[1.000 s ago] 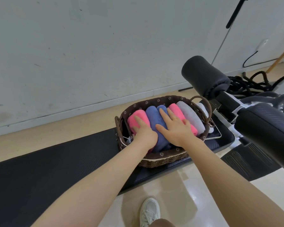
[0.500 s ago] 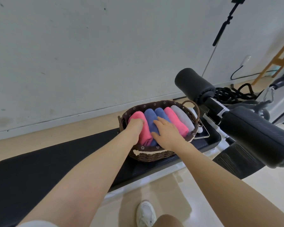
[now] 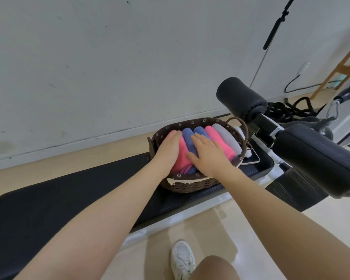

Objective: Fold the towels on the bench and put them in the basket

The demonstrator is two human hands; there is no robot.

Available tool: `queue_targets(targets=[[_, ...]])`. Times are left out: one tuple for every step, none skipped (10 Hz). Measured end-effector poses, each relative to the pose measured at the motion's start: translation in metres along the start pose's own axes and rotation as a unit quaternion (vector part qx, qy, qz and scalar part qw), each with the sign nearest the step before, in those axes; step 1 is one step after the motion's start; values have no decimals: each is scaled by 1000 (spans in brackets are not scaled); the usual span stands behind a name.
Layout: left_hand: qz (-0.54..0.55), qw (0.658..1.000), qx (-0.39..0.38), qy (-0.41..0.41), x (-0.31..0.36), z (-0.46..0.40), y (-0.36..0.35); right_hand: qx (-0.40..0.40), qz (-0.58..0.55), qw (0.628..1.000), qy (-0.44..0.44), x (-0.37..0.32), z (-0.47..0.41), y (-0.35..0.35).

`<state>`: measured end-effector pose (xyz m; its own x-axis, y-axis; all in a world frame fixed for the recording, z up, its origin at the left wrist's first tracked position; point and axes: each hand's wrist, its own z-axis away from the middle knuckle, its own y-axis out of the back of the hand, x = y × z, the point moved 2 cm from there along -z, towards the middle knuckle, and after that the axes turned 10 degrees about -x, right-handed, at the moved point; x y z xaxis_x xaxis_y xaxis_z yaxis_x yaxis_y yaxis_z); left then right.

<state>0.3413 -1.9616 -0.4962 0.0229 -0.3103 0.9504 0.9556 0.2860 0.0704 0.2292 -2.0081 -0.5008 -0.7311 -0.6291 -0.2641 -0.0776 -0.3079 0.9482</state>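
A dark wicker basket [image 3: 192,185] sits at the right end of the black padded bench [image 3: 49,203]. Folded towels stand side by side in it: a pink towel [image 3: 183,156] at the left, two blue towels [image 3: 188,138], another pink towel [image 3: 217,138] and a grey towel [image 3: 226,136] at the right. My left hand [image 3: 169,150] lies flat on the left pink towel, fingers straight. My right hand [image 3: 207,156] presses flat on the blue towels and the second pink one. No towel lies loose on the bench.
A phone [image 3: 251,159] lies on the bench just right of the basket. Black foam rollers [image 3: 240,98] and a padded arm [image 3: 319,158] of the bench rise at the right. Behind is a grey wall; ropes [image 3: 287,110] lie on the floor. My white shoe [image 3: 182,259] is below.
My left hand has slid forward along the left pink towel toward the basket's far rim. My right hand stays pressed on the middle towels. The view has shifted slightly.
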Motion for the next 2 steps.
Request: queue_targets(targets=[[-387,909,5,-153,11,46,8,79,40,996,15,-10,24,15],[-584,780,25,-223,3,76,20,119,71,990,22,-28,50,17]])
